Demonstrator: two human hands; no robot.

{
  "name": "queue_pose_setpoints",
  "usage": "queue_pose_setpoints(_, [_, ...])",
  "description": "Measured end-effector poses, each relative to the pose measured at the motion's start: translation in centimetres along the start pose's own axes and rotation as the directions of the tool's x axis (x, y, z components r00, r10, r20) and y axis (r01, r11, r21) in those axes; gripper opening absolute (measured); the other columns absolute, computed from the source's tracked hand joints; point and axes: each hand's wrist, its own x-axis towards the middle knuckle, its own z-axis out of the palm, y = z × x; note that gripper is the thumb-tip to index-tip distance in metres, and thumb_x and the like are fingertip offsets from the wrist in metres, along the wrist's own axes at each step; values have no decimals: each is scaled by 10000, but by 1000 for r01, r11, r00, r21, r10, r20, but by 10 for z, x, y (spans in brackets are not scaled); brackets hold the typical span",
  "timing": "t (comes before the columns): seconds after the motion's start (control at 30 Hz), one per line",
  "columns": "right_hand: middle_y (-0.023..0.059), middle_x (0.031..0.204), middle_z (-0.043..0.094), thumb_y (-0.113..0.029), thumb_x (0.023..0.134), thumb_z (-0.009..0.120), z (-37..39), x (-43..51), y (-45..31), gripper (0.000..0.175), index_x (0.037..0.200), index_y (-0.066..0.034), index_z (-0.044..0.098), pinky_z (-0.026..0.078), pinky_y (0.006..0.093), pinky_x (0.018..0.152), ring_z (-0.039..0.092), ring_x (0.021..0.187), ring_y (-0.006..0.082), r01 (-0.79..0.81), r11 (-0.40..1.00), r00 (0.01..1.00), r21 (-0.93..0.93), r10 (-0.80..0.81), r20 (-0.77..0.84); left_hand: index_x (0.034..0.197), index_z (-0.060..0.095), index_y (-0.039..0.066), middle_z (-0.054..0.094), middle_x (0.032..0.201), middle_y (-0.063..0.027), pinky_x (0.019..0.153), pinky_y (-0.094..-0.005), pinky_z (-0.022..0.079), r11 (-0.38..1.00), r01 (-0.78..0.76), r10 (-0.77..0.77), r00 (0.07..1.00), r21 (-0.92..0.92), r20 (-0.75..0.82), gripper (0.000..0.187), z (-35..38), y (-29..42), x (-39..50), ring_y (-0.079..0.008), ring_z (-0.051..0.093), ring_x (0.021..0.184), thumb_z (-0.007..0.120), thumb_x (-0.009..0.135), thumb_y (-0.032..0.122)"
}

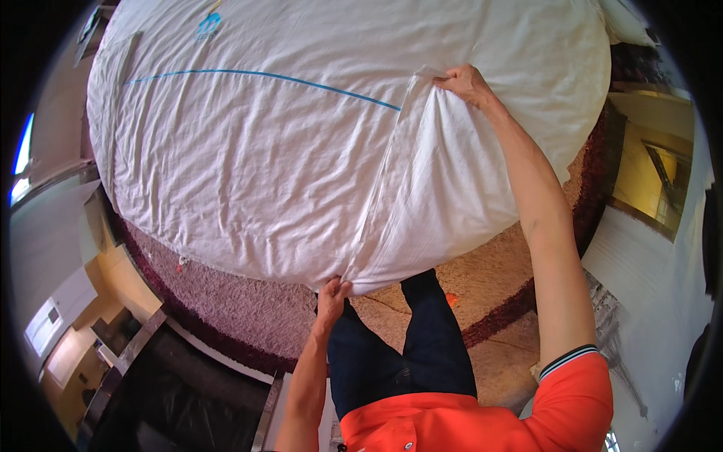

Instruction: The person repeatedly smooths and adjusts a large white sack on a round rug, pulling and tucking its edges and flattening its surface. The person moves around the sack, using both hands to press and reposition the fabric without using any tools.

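Observation:
A large white fabric cover [254, 164] with creases spreads over a wide, rounded shape before me, probably a bed. A thin blue stripe [271, 75] crosses it, and a blue printed mark [209, 24] shows near the top left. My right hand [466, 85] pinches the end of a folded fabric edge [390, 152] at the upper middle. Near my legs, my left hand [333, 296] grips the lower end of that edge at the cover's rim. Between both hands the fabric is drawn into a long line, with loose folds to its right.
A shaggy rug [226, 299] with a dark red border lies under the cover's near side. Dark furniture [181, 390] stands at lower left. At right are a mirror or opening [655, 181] and a pale surface with a printed tower [615, 350].

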Motion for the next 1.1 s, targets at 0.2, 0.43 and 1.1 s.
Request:
queue_pose_setpoints(0.2, [171,931,786,-359,857,824,5,4,16,316,1029,-94,823,558,382,824,748,875,299,141,968,970,-208,-177,-167,778,581,26,530,647,-194,633,-489,418,885,-143,301,902,443,-311,301,19,2,-12,-365,533,627,711,983,203])
queue_pose_setpoints(0.43, [149,1007,753,-319,889,796,29,-8,-17,225,964,-110,833,567,433,849,724,961,355,238,961,914,-138,-270,-302,921,683,10,678,795,-148,696,-431,527,830,-198,432,820,521,-376,160,7,72,-15,-311,675,748,787,928,132])
queue_pose_setpoints(1.1, [205,1497,542,-244,973,709,52,-224,51,499,1424,-48,617,384,566,1167,474,1433,400,244,853,724,-461,-476,-498,1606,422,86,320,1715,-194,1262,-648,135,58,-694,727,522,718,446,660,182,266,182,-429,246,1598,632,1021,309])
